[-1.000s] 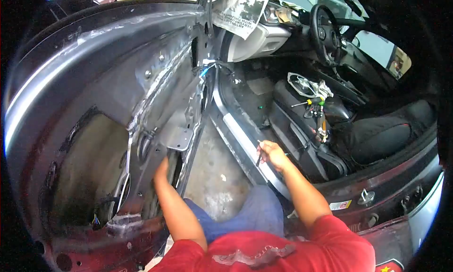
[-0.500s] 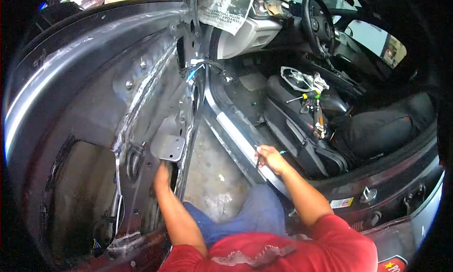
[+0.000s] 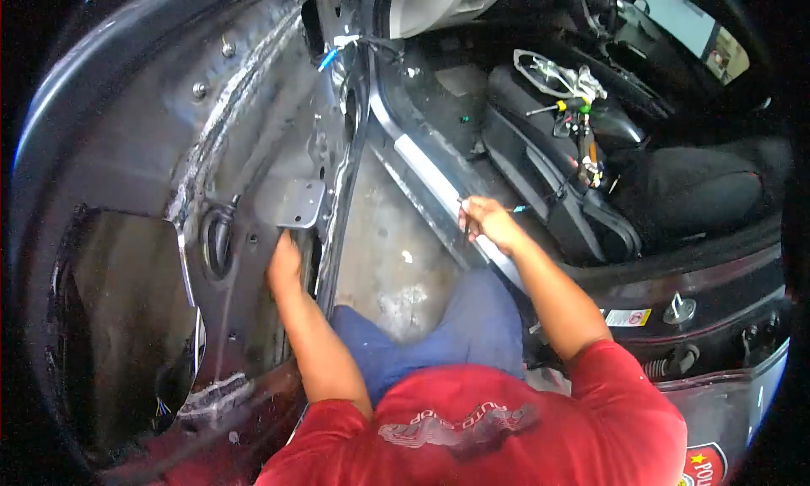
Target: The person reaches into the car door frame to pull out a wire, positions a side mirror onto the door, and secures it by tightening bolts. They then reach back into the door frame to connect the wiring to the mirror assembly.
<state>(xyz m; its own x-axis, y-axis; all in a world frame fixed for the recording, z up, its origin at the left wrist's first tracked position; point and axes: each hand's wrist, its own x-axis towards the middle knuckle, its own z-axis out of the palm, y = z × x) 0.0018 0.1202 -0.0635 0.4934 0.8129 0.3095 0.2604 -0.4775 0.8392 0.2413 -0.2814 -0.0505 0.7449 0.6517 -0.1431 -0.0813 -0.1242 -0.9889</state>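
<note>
A stripped car door (image 3: 253,115) stands open on my left. My left hand (image 3: 285,262) reaches into an opening in it, just under a grey metal plate (image 3: 301,206) with small holes; the fingers are hidden behind the plate and door panel. Over the silver door sill (image 3: 429,167), my right hand (image 3: 491,219) is closed around a slim dark tool (image 3: 467,223). Its exact kind does not show. A small teal tip (image 3: 518,208) shows on the far side of that hand.
A yellow-and-black screwdriver (image 3: 557,107) and other loose parts lie on the black car seat (image 3: 540,148). Wiring with a blue connector (image 3: 327,60) hangs at the door's hinge side. Concrete floor (image 3: 388,233) shows between door and sill.
The view has tilted down, so door, seat and both hands sit higher in the picture. My left hand stays in the door opening and my right hand still grips the tool.
</note>
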